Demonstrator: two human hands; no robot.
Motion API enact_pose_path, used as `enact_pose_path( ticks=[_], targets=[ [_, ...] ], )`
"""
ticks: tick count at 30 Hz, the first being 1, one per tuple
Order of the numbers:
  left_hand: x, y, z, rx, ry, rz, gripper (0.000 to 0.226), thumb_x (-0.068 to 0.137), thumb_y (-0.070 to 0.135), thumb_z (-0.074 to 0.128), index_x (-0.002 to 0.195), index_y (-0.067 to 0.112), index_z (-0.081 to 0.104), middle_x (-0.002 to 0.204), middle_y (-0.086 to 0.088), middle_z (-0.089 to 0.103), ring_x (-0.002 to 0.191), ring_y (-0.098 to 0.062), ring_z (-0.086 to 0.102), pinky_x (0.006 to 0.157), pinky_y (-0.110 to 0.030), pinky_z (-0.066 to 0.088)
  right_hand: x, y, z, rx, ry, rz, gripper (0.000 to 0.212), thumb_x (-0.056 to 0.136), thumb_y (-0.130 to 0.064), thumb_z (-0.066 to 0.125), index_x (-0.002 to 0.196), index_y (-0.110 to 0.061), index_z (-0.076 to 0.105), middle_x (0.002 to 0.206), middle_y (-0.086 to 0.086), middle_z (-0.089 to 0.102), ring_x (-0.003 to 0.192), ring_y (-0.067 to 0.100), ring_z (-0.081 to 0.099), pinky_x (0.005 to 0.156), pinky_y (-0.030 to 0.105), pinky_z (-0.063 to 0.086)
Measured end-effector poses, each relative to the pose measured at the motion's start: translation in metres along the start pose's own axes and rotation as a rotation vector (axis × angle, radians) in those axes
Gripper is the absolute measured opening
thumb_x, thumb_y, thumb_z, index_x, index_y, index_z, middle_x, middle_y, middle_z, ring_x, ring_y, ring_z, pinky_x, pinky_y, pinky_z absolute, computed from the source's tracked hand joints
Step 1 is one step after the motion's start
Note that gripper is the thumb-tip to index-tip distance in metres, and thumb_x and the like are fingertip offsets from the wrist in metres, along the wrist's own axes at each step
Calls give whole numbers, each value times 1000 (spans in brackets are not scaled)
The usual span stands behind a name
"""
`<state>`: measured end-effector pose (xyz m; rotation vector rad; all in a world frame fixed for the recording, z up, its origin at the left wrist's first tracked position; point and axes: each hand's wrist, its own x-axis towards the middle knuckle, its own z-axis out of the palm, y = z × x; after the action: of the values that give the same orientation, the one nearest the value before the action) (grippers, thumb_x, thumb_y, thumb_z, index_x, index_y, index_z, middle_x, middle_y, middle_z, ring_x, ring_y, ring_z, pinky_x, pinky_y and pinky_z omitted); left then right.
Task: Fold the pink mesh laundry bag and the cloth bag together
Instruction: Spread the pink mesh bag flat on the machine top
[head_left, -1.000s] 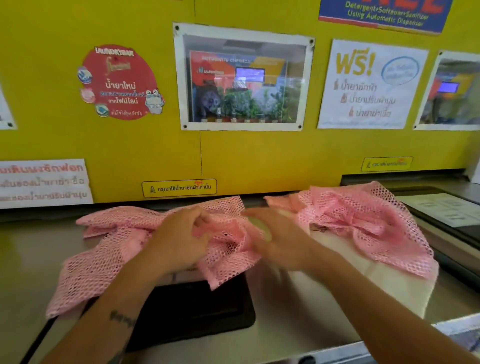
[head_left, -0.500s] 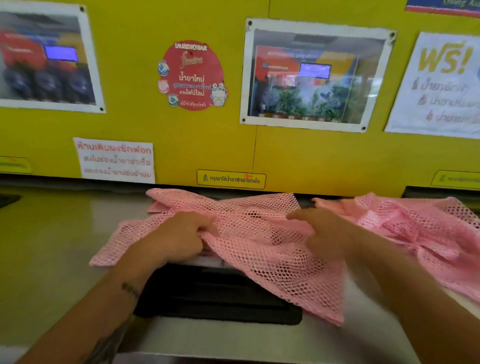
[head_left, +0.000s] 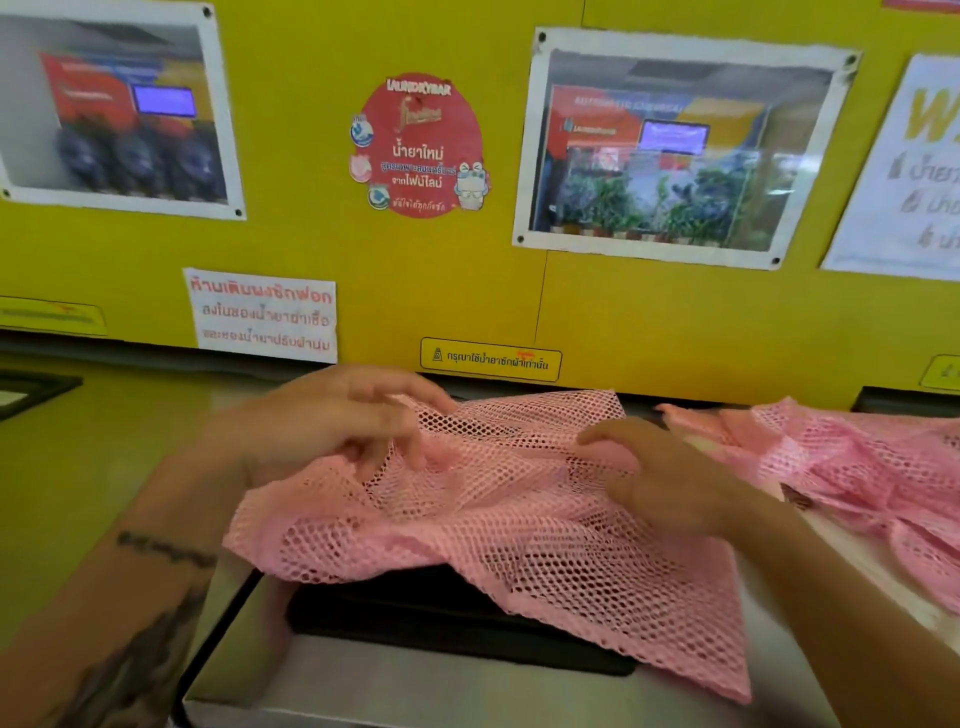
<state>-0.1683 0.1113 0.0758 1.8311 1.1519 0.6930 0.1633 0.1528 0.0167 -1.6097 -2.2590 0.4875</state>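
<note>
The left hand (head_left: 332, 426) is resting with loose, spread fingers on the far left of the pink mesh bag (head_left: 519, 525); the right hand (head_left: 670, 483) is lying half-open on its right side, gripping nothing visible.

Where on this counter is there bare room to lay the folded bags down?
Bare counter lies left of the left hand, up to the yellow wall, and along the near edge below the black panel. The middle is crowded by the pink mesh bag, the right by a second mesh pile.
</note>
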Motion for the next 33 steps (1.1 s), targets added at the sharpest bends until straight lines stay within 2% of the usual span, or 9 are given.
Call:
enact_pose_path(
  ticks=[4,7,9,11,16,22,28,31,33],
  targets=[
    [27,-22,29,365,136,-70,34,88,42,66,122,42,58,114,12,69,98,-5,61,96,-36,48,5,0,42,-310,-53,100,71,83,-78,24,148,-56,7,166,4,12,152,32,7,117,65,7],
    [37,-52,48,719,-42,-259,72,88,66,45,152,42,21,162,0,22,144,-21,27,118,-44,22,2,-7,59,-321,-162,88,70,88,-76,13,150,-53,-9,167,1,-11,152,32,-13,116,64,-9],
    [39,-66,51,854,-20,-363,78,85,77,27,152,48,-2,165,3,-11,151,-29,-7,118,-60,4,-2,-11,58,-301,-150,56,68,90,-74,15,151,-52,-7,167,1,-13,152,30,-15,117,62,-10],
    [37,-64,53,865,-12,-472,77,84,79,20,149,51,-10,164,3,-19,150,-36,-12,116,-67,0,-3,-12,54,-286,-150,64,69,89,-76,15,151,-53,-6,167,0,-12,152,29,-14,118,63,-9],
    [14,-35,34,816,-65,-486,83,81,67,52,151,34,23,157,-3,34,139,-26,39,115,-41,32,-13,-15,31,-287,-200,116,81,80,-82,28,151,-50,7,166,1,12,150,30,18,118,57,21],
    [15,-23,16,738,56,-298,72,90,55,55,153,36,23,160,3,29,143,-21,34,116,-37,30,20,-17,1,-301,80,135,75,81,-68,42,148,-37,30,158,5,34,140,29,38,112,55,34],
    [42,-71,34,807,-39,-340,83,81,82,32,152,45,11,166,1,2,151,-29,8,118,-62,11,38,4,8,-205,-199,263,75,93,-68,22,152,-23,32,163,2,28,148,24,27,121,43,19],
    [38,-81,24,727,-27,-182,87,76,82,45,151,41,24,165,2,13,149,-20,16,120,-42,11,33,12,-3,-427,-188,405,93,82,-76,7,145,-19,43,159,11,35,141,31,37,116,51,28],
    [35,-78,15,639,117,-53,66,86,56,62,145,34,41,158,1,30,142,-16,29,114,-30,17,30,6,-5,-500,-128,374,101,71,-76,0,141,-19,46,155,12,42,137,33,41,112,56,31]
  ],
)
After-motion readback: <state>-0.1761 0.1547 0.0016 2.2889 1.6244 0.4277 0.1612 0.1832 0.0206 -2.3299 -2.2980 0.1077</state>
